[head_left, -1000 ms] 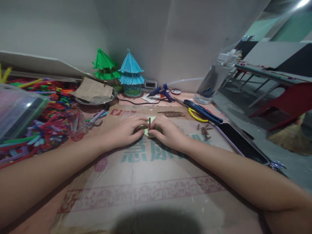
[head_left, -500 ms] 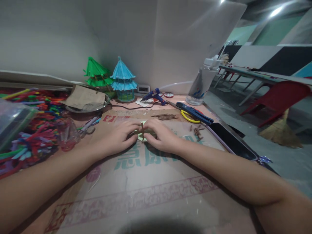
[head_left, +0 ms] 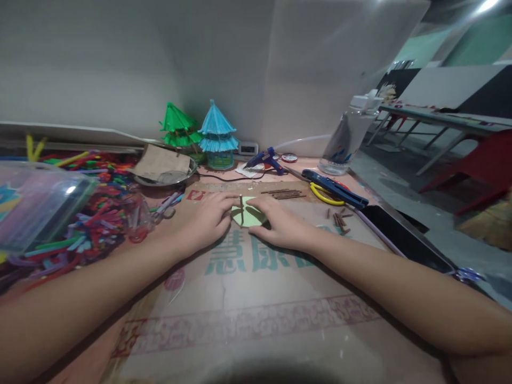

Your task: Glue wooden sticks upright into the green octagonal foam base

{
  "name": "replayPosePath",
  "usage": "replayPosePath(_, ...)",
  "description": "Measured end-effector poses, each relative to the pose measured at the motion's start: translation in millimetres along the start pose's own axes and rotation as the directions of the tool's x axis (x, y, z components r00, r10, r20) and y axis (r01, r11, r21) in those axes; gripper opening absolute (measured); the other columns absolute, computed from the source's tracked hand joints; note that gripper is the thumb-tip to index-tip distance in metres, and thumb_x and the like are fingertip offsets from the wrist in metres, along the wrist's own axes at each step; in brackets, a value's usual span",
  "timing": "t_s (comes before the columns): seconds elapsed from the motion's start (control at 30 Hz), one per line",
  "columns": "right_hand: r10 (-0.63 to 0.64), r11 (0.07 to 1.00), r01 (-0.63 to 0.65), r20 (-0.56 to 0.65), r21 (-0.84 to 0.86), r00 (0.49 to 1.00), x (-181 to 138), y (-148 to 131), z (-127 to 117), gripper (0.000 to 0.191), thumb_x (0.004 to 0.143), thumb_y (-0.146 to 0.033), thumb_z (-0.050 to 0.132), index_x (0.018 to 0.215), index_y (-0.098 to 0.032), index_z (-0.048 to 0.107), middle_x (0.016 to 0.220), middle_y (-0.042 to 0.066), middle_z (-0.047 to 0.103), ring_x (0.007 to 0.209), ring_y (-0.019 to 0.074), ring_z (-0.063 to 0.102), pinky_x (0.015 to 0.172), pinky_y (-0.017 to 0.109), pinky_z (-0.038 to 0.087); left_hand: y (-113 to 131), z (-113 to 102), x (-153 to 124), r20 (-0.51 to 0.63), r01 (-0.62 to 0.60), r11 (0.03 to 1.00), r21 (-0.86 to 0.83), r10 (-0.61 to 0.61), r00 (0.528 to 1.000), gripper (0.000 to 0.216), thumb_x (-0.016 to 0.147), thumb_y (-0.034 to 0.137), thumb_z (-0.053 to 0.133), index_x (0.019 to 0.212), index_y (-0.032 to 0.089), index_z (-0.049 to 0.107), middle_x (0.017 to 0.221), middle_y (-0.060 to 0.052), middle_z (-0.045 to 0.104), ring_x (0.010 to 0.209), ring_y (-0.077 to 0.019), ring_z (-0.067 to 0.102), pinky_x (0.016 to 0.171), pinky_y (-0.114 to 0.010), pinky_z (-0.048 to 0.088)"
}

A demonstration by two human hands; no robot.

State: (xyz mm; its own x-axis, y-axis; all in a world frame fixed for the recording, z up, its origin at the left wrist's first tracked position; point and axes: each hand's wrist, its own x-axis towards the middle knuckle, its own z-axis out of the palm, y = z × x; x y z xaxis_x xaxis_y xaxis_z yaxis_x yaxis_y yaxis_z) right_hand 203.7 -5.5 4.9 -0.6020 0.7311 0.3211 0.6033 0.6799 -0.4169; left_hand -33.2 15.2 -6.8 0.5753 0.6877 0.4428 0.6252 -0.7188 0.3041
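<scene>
Two bare hands frame a light green disc [head_left: 253,216], which lies on a printed cardboard sheet [head_left: 264,290] covering much of the desk [head_left: 307,161]. One thin brown stick [head_left: 241,212] stands upright toward the disc's 9 o'clock edge.

Taking the disc as the clock's centre, the left hand [head_left: 207,220] is at 9 o'clock, its fingertips just beside the stick's top; whether they are closed on it, I cannot tell. The right hand [head_left: 285,223] sits between 3 and 4 o'clock, thumb and fingers apart around the disc's near and far edges.

Longer brown sticks [head_left: 285,194] lie at 2 o'clock, short pieces [head_left: 341,221] at 3. A blue glue gun [head_left: 267,159] rests near 1 o'clock, blue and green roofed models [head_left: 218,140] stand around 11, and a colourful heap of fuzzy stems [head_left: 107,205] spreads at 9, beyond the left hand.
</scene>
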Motion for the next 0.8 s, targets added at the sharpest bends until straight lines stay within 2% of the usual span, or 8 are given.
replayPosePath(0.1,-0.014,0.998,0.013,-0.01,-0.055,1.0,-0.2,3.8,1.8,0.058,0.088,-0.033,0.071,0.14,-0.013,0.055,0.141,0.019,0.059,0.133,0.0337,0.052,0.112,0.054,0.043,5.9,-6.5,-0.2,-0.036,-0.003,1.0,-0.003,0.003,0.999,0.039,0.084,0.008,0.045,0.114,0.019,0.067,0.129,-0.011,0.066,0.125,-0.0271,0.059,0.11,-0.049,0.047)
replayPosePath(0.23,0.027,0.996,-0.026,0.016,-0.081,1.0,1.8,8.7,5.5,0.069,0.086,-0.035,0.071,0.147,-0.011,0.049,0.154,0.023,0.048,0.146,0.0373,0.04,0.122,0.061,0.029,8.8,-9.5,-0.4,-0.035,-0.024,0.999,-0.021,0.023,0.999,0.035,0.084,0.012,0.049,0.113,0.018,0.066,0.129,-0.012,0.066,0.124,-0.0282,0.059,0.109,-0.049,0.047)
replayPosePath(0.3,0.046,0.996,-0.042,0.051,-0.082,0.998,2.5,9.2,6.2,0.071,0.086,-0.032,0.068,0.15,-0.011,0.046,0.157,0.023,0.044,0.149,0.0371,0.038,0.123,0.061,0.026,8.0,-8.6,-0.5,-0.021,-0.04,0.998,-0.053,0.039,0.999,0.031,0.086,0.016,0.052,0.114,0.018,0.066,0.128,-0.012,0.066,0.124,-0.0285,0.059,0.108,-0.047,0.047)
replayPosePath(0.5,0.024,0.999,-0.023,0.026,-0.026,0.999,1.9,7.0,4.9,0.069,0.086,-0.028,0.067,0.149,-0.013,0.045,0.152,0.02,0.051,0.143,0.033,0.044,0.121,0.057,0.032,10.4,-6.4,-0.5,-0.042,-0.104,0.987,-0.119,0.099,0.994,0.025,0.092,0.027,0.06,0.114,0.019,0.066,0.127,-0.012,0.065,0.123,-0.0278,0.059,0.107,-0.046,0.046)
replayPosePath(0.6,0.002,1.0,-0.002,0.008,-0.003,1.0,1.1,6.6,4.1,0.066,0.086,-0.028,0.067,0.147,-0.017,0.047,0.149,0.017,0.054,0.14,0.0322,0.046,0.118,0.056,0.036,13.3,-6.6,0.4,-0.036,-0.091,0.989,-0.117,0.088,0.995,0.018,0.093,0.032,0.063,0.107,0.021,0.067,0.124,-0.01,0.066,0.122,-0.0271,0.06,0.106,-0.046,0.046)
replayPosePath(0.8,-0.001,1.0,0.001,0.008,-0.015,1.0,0.0,8.5,5.3,0.062,0.087,-0.03,0.067,0.145,-0.016,0.05,0.145,0.017,0.055,0.137,0.0327,0.048,0.115,0.054,0.041,11.9,-6.1,1.9,-0.031,-0.096,0.988,-0.122,0.093,0.995,0.011,0.094,0.031,0.063,0.093,0.021,0.067,0.121,-0.009,0.067,0.12,-0.0263,0.06,0.105,-0.045,0.047)
